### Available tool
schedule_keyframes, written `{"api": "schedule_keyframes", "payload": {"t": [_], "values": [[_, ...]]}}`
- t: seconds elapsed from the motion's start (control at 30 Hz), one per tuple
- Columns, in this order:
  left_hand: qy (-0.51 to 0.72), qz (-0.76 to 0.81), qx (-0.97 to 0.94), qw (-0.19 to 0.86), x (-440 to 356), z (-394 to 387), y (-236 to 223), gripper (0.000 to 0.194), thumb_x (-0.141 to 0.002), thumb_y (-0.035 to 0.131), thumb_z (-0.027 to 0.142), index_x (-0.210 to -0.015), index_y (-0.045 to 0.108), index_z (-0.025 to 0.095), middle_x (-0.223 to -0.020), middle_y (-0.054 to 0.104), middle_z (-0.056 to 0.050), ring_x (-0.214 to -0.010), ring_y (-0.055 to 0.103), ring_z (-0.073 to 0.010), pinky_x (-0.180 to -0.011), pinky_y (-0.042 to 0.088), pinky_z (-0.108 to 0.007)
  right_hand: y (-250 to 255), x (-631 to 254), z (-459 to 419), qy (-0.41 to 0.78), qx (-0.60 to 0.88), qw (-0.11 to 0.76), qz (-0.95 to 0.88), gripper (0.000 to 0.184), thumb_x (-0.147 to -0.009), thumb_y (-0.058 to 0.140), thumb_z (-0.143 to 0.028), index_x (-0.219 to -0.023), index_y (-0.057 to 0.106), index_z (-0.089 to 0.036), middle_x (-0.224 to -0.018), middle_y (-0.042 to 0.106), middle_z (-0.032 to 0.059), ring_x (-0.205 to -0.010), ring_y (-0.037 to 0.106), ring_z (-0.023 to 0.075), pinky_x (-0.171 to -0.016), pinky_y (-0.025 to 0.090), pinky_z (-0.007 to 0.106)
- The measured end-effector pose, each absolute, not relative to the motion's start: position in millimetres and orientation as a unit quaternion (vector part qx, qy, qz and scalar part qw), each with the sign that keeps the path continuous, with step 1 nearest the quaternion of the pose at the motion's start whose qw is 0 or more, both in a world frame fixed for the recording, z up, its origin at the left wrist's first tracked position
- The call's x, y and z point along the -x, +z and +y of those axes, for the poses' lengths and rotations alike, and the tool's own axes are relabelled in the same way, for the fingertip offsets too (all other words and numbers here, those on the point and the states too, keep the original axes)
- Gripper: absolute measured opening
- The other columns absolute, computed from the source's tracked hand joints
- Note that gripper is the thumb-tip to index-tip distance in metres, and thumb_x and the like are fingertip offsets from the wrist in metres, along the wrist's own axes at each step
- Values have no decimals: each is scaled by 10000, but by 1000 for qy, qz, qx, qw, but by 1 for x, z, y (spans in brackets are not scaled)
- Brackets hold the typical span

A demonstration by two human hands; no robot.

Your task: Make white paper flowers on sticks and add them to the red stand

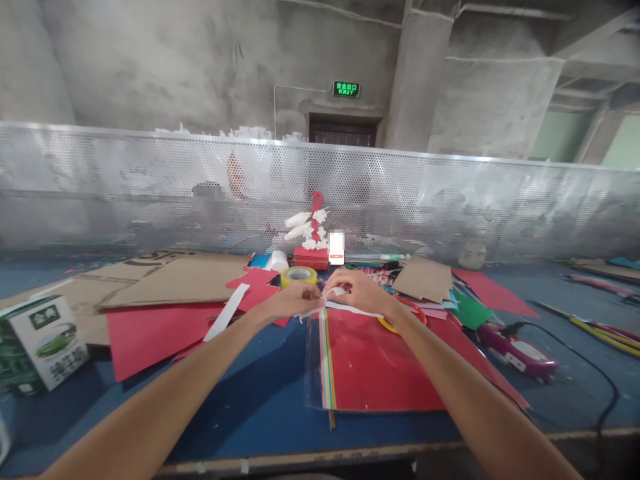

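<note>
My left hand (302, 295) and my right hand (357, 287) meet over the middle of the table, fingertips close together. Both pinch a thin white paper strip (357, 309); one end runs right beneath my right wrist, and a crumpled part sits between the fingers. Exactly how the fingers fold round it is too small to tell. Just below lies a stack of red paper (390, 363) with a multicoloured left edge, in a clear sleeve. A yellow tape roll (299, 275) stands right behind my left hand.
Left are a milk carton (47, 343), cardboard (175, 280), red sheets (155, 337) and a white strip (227, 312). At the back stands a red model with white paper flowers (311, 230). Right are a purple glue gun (517, 350) with a cord, green paper (470, 310) and yellow-handled scissors (603, 333).
</note>
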State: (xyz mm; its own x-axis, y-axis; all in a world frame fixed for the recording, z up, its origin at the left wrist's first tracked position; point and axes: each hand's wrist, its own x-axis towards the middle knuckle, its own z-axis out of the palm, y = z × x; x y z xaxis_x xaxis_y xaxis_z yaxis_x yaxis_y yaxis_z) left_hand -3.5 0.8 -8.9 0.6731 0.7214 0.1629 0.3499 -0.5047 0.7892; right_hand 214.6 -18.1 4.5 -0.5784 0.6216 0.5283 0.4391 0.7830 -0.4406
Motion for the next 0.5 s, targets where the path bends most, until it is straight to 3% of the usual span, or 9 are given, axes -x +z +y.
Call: {"api": "schedule_keyframes", "payload": {"t": [0.27,0.5], "values": [[236,298,-846,374,5,7,-11,205,-836,568,365,-772,592,171,-627,537,7,-498,462,-102,-474,347,-230,2,-213,-17,224,317,400,-830,224,-819,638,-389,-845,662,-167,-814,672,35,-718,597,149,-668,464,255],[261,279,-844,376,5,8,-11,97,-809,562,258,-786,552,164,-640,494,29,-505,430,-83,-475,340,-213,0,-210,-15,226,331,422,-813,258,-829,611,-409,-823,641,-153,-757,630,20,-658,555,128,-631,449,234]]}}
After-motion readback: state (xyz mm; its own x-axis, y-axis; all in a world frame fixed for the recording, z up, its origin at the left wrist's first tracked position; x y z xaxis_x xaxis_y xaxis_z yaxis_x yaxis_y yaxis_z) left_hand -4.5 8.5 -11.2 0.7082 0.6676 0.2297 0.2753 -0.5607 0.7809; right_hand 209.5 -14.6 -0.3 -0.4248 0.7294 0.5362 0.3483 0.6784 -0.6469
